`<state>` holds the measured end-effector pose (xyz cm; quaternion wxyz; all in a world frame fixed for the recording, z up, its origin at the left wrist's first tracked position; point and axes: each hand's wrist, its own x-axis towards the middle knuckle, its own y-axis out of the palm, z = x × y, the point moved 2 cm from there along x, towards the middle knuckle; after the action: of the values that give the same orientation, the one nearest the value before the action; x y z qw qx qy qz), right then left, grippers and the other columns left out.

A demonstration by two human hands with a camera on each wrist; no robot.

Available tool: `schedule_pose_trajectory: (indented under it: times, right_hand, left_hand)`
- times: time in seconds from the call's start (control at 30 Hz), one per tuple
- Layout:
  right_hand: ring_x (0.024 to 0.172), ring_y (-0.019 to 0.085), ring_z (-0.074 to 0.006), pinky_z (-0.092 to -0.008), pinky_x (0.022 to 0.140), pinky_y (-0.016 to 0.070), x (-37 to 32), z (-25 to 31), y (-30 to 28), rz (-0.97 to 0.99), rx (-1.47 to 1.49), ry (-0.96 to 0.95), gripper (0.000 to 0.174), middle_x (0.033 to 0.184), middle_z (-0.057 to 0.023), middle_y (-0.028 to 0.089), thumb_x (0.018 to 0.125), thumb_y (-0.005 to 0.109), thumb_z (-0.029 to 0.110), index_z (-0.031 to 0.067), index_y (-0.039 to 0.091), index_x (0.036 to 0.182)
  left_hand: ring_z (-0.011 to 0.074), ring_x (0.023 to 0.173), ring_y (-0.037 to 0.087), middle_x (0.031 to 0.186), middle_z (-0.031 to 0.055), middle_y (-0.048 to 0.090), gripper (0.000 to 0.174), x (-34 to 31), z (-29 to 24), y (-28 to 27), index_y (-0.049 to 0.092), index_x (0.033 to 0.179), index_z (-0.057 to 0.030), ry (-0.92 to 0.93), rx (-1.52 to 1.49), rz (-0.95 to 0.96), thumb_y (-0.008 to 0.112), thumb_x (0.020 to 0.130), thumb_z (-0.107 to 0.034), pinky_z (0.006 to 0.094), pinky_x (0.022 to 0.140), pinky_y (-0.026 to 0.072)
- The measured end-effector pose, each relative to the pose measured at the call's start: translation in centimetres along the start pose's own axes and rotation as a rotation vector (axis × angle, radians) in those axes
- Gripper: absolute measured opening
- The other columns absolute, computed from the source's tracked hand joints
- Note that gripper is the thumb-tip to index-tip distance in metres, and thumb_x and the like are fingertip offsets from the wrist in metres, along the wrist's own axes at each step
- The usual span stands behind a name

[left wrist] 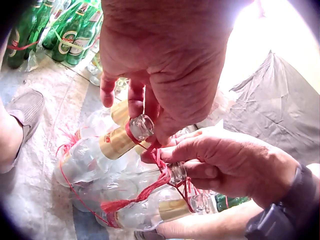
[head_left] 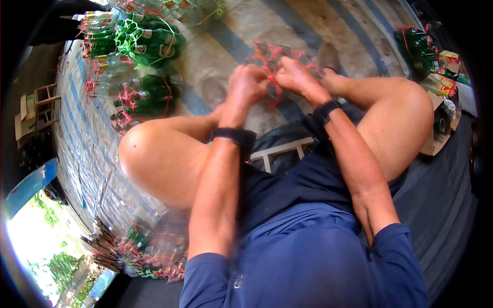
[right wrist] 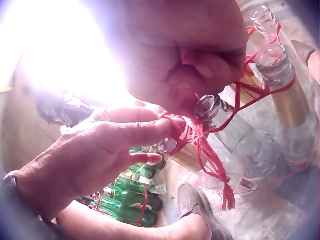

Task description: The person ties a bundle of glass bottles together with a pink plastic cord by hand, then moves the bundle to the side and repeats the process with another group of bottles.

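Clear glass bottles (left wrist: 82,167) with gold neck labels stand bundled between the person's feet. Red plastic string (left wrist: 142,195) loops round their necks, and a loose bunch of it hangs over the bottles. The left hand (head_left: 247,84), at the near left of the bundle, pinches the string by a bottle neck. Close beside it, the right hand (head_left: 297,76) has its thumb and fingers curled on the same string, seen in the left wrist view as the lower hand (left wrist: 235,160). In the right wrist view, the right palm (right wrist: 185,45) hides part of the knot.
Green bottles (head_left: 154,43) tied with green and red string stand at the left on a striped floor sheet (head_left: 221,41). More green bottles (head_left: 411,46) and a cardboard box (head_left: 436,123) are at the right. A wooden frame (head_left: 280,151) lies below the hands.
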<state>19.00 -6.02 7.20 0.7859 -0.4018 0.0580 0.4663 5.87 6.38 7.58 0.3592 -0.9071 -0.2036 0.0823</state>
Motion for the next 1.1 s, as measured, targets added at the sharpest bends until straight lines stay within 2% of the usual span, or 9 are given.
schedule_pose_trajectory:
  times: [0.03, 0.13, 0.17, 0.23, 0.33, 0.43, 0.57, 0.73, 1.1]
  right_hand:
    - [0.103, 0.073, -0.0419, -0.0488, 0.086, 0.0559, 0.2, -0.1, 0.1, -0.001, 0.006, 0.002, 0.033, 0.1, -0.027, 0.075, 0.084, 0.072, 0.024, -0.0024, 0.072, 0.104]
    - [0.101, 0.074, -0.0421, -0.0487, 0.084, 0.0564, 0.5, -0.4, 0.2, 0.014, 0.035, 0.003, 0.032, 0.1, -0.0276, 0.075, 0.085, 0.07, 0.023, -0.0021, 0.073, 0.104]
    - [0.101, 0.074, -0.0421, -0.0487, 0.084, 0.0564, 0.6, -0.4, 0.2, 0.014, 0.036, 0.004, 0.032, 0.1, -0.0276, 0.075, 0.085, 0.07, 0.023, -0.0021, 0.073, 0.104]
    - [0.1, 0.074, -0.0428, -0.0487, 0.083, 0.0566, 0.6, -0.3, 0.2, 0.066, 0.058, -0.004, 0.03, 0.101, -0.0283, 0.075, 0.085, 0.069, 0.022, -0.001, 0.075, 0.103]
    - [0.1, 0.074, -0.0429, -0.0486, 0.084, 0.0565, 1.1, -0.9, 0.6, 0.061, 0.077, 0.015, 0.03, 0.103, -0.0289, 0.075, 0.084, 0.068, 0.019, -0.0007, 0.075, 0.105]
    - [0.1, 0.074, -0.0424, -0.0487, 0.084, 0.0564, 1.1, -1.1, 0.8, 0.025, 0.076, -0.001, 0.029, 0.102, -0.0285, 0.075, 0.084, 0.067, 0.017, -0.0017, 0.074, 0.105]
    - [0.101, 0.074, -0.0414, -0.0488, 0.084, 0.0563, 0.5, -0.4, 0.2, 0.059, 0.078, 0.024, 0.027, 0.102, -0.0277, 0.075, 0.084, 0.065, 0.014, -0.002, 0.073, 0.105]
    - [0.101, 0.075, -0.04, -0.0482, 0.084, 0.0567, 0.0, 0.2, -0.1, 0.062, 0.049, 0.047, 0.023, 0.102, -0.0257, 0.076, 0.085, 0.066, 0.014, -0.001, 0.072, 0.102]
    - [0.099, 0.075, -0.0361, -0.0456, 0.084, 0.0577, -0.7, 1.0, -0.8, 0.073, 0.064, 0.05, 0.026, 0.098, -0.0223, 0.077, 0.085, 0.071, 0.019, -0.0008, 0.073, 0.102]
  left_hand:
    - [0.0318, 0.088, 0.073, 0.095, 0.0134, 0.078, 0.019, 0.0, 0.1, 0.1, 0.08, 0.085, -0.0056, 0.109, 0.049, -0.063, 0.074, 0.08, -0.023, 0.0441, 0.079, 0.0568]
    - [0.0323, 0.097, 0.071, 0.105, 0.0113, 0.078, 0.018, 0.0, 0.5, 0.3, 0.081, 0.084, -0.0077, 0.068, 0.039, -0.017, 0.074, 0.08, -0.024, 0.0464, 0.083, 0.0557]
    - [0.0323, 0.097, 0.071, 0.105, 0.0113, 0.078, 0.018, -0.1, 0.4, 0.3, 0.081, 0.084, -0.0077, 0.068, 0.038, -0.016, 0.074, 0.08, -0.024, 0.0464, 0.083, 0.0557]
    - [0.0351, 0.1, 0.068, 0.098, 0.0074, 0.078, 0.012, -0.3, -0.6, -0.1, 0.082, 0.088, -0.0151, -0.033, 0.089, -0.005, 0.075, 0.08, -0.02, 0.0484, 0.087, 0.0546]
    - [0.0345, 0.101, 0.068, 0.095, 0.0091, 0.078, 0.013, 0.1, -1.4, -0.4, 0.082, 0.089, -0.0174, -0.138, 0.227, 0.136, 0.074, 0.081, -0.023, 0.0505, 0.087, 0.0537]
    - [0.035, 0.103, 0.067, 0.094, 0.0098, 0.078, 0.016, 0.3, -1.3, -0.3, 0.083, 0.093, -0.0201, -0.151, 0.256, 0.16, 0.073, 0.082, -0.025, 0.0509, 0.089, 0.0529]
    - [0.0358, 0.098, 0.07, 0.092, 0.0122, 0.078, 0.017, 0.4, -0.5, 0.2, 0.084, 0.095, -0.0203, -0.198, 0.153, 0.128, 0.073, 0.083, -0.025, 0.0507, 0.087, 0.0541]
    - [0.0385, 0.081, 0.073, 0.083, 0.0191, 0.074, 0.016, 0.3, -0.6, 0.1, 0.083, 0.09, -0.0134, -0.218, -0.003, 0.07, 0.074, 0.082, -0.023, 0.0489, 0.077, 0.0554]
    - [0.0368, 0.08, 0.074, 0.082, 0.0195, 0.074, 0.02, 0.4, -0.5, -0.1, 0.082, 0.09, -0.0083, -0.262, -0.085, 0.089, 0.072, 0.08, -0.023, 0.0454, 0.075, 0.0549]
